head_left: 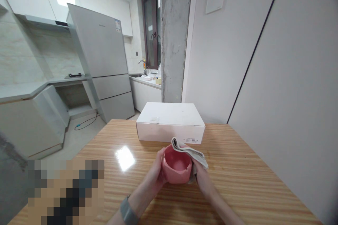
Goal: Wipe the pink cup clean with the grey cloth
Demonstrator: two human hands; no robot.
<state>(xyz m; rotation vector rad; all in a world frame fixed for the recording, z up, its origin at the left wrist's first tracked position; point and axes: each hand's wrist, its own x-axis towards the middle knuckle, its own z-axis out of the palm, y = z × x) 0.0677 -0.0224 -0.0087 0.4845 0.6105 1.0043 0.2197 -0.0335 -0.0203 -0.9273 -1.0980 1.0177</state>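
A pink faceted ceramic cup [176,167] is held upright just above the wooden table, and its pale inside faces me. My left hand [156,170] grips the cup's left side. My right hand [201,177] presses a folded grey cloth [189,150] against the right side, and the cloth drapes over the rim. Just beyond the cup stands a closed white cardboard box [170,123], close to the cloth but apparently not touching it. A grey band circles my left wrist [128,211].
The striped wooden table [237,168] ends at a white wall on the right. Behind it stand a concrete pillar [174,38], a grey refrigerator [101,63] and a kitchen counter with a sink [137,75]. A pixelated patch [66,193] hides the lower left.
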